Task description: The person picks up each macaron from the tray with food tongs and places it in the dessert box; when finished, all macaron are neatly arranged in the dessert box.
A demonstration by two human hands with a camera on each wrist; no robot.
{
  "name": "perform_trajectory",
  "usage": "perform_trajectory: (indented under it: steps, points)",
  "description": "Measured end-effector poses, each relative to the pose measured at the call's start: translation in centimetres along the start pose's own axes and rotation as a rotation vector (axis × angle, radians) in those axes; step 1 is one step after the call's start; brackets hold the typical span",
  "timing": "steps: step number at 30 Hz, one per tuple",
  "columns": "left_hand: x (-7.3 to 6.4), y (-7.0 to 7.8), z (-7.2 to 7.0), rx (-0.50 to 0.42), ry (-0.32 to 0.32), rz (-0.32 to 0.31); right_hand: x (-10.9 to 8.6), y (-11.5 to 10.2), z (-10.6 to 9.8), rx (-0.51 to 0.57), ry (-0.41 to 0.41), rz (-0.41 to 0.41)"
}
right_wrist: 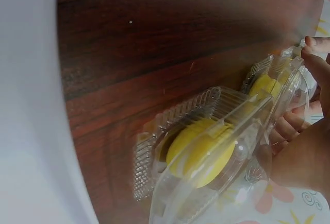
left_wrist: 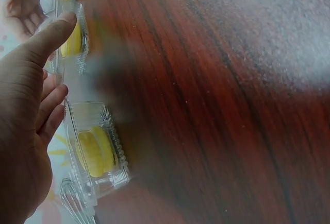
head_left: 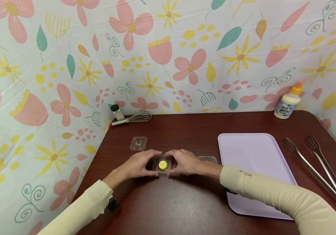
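Note:
In the head view, a small clear plastic box (head_left: 159,170) with a round yellow macaron (head_left: 163,165) lies between both hands. My left hand (head_left: 140,164) holds its left side, thumb at the near corner and fingers at the far one. My right hand (head_left: 184,162) grips the right side the same way. Another clear box (head_left: 138,143) is to the left, behind the left hand. A third clear box (head_left: 207,159) is partly hidden behind the right forearm; the right wrist view shows a yellow macaron (right_wrist: 201,152) in it.
A lilac tray (head_left: 244,147) lies under the right forearm, with metal tongs (head_left: 318,166) to its right. A squeeze bottle (head_left: 287,102) stands at the back right. At the back left are a whisk (head_left: 135,118) and a small black-capped jar (head_left: 117,112), by the floral curtain.

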State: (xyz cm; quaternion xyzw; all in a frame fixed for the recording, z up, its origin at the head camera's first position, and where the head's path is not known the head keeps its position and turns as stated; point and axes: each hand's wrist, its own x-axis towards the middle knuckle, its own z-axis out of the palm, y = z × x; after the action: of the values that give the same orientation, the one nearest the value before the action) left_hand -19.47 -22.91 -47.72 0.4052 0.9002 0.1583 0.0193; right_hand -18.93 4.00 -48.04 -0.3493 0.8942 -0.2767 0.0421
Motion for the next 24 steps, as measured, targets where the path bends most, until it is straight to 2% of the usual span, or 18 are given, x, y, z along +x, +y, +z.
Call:
perform_trajectory:
  steps: [14,24]
  points:
    - [-0.05,-0.02,0.04,0.019,-0.004,-0.007,0.01,0.03,-0.04,0.011,-0.006,-0.006]
    - [-0.32,-0.13,-0.08,0.022,-0.001,-0.008,0.38,-0.16,-0.8,0.044,-0.024,-0.044]
